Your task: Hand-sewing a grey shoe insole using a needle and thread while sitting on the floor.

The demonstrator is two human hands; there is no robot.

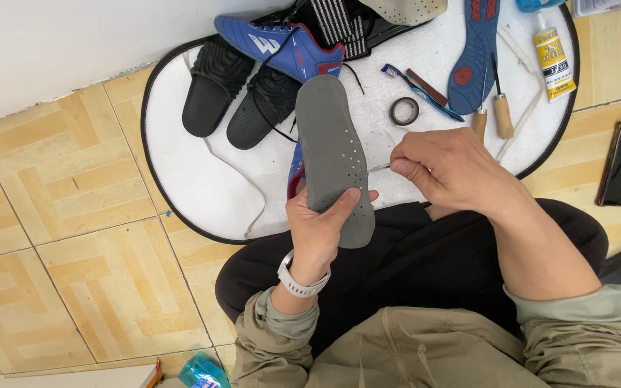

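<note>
Left hand (321,226) grips grey insole (333,154); right hand (443,169) pinches thin tool; yellow-labelled glue bottle (555,56) top right

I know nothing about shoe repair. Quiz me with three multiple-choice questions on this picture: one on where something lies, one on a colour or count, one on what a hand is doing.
1. Where does the roll of tape lie?
A. on the white mat
B. on the tiled floor
C. on the person's lap

2. What colour is the insole being held?
A. blue
B. grey
C. white

3. What is the left hand doing?
A. resting open on the floor
B. gripping the insole
C. holding the glue bottle

Answers:
1 A: the roll of tape sits on the white mat, beside the toothbrush.
2 B: the insole is grey with small holes.
3 B: the left hand clasps the insole's lower end, while the right hand pinches something thin at its edge.
</note>
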